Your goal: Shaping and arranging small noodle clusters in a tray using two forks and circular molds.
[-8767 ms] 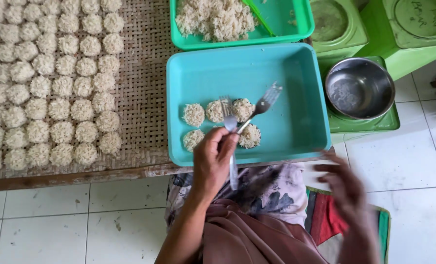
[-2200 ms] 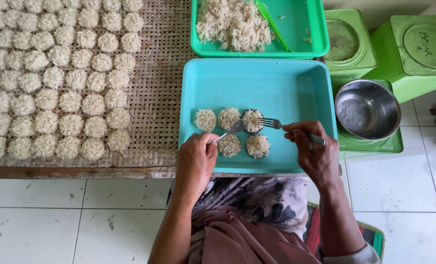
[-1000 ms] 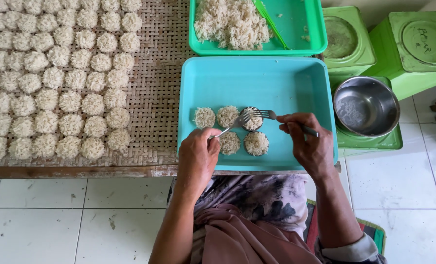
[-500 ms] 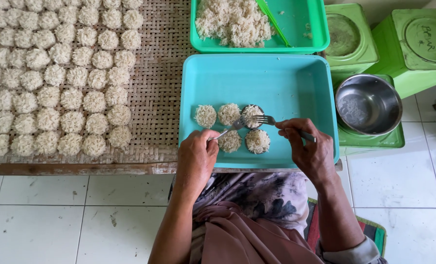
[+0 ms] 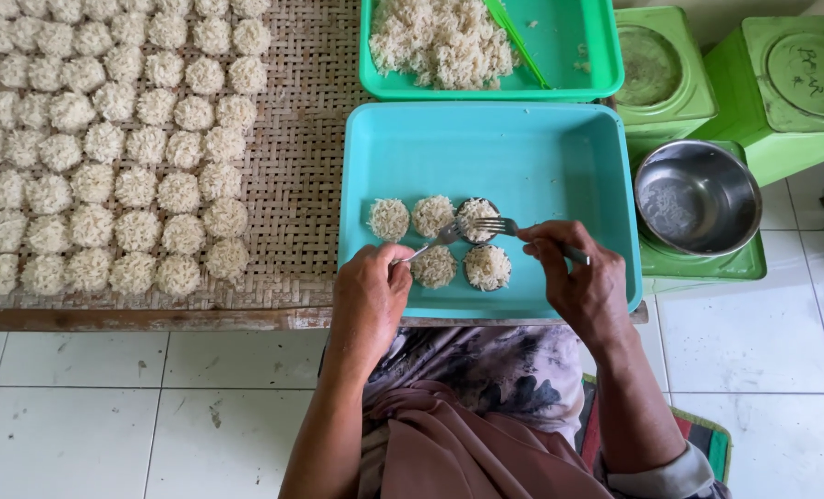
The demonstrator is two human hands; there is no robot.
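The right hand (image 5: 583, 282) grips a fork (image 5: 497, 225) by its handle, fingers curled shut around it, tines pointing left and resting on the noodle-filled round mould (image 5: 477, 219) in the turquoise tray (image 5: 523, 152). The left hand (image 5: 370, 296) is closed around the handle of a second utensil (image 5: 430, 245), whose tip reaches up and to the right toward the same mould; whether that tip touches it cannot be made out. The mould sits just ahead of both hands, between them, slightly nearer the right. The fork's long axis runs nearly level across the tray, the other utensil's slants upward to the right.

The mould is small and dark-rimmed, packed with pale, tangled strands. It ends a row of three, with two loose noodle discs (image 5: 389, 219) to its left, and two more lie just below, all of like shape and size.

Beyond the turquoise tray stands a green tray (image 5: 606, 55) heaped with loose noodles (image 5: 444, 42). To the left, a woven mat (image 5: 310, 120) carries rows of finished noodle rounds (image 5: 107, 148). To the right, a steel bowl (image 5: 696, 196) rests on a green tin (image 5: 708, 263), with other green tins (image 5: 800, 83) behind.
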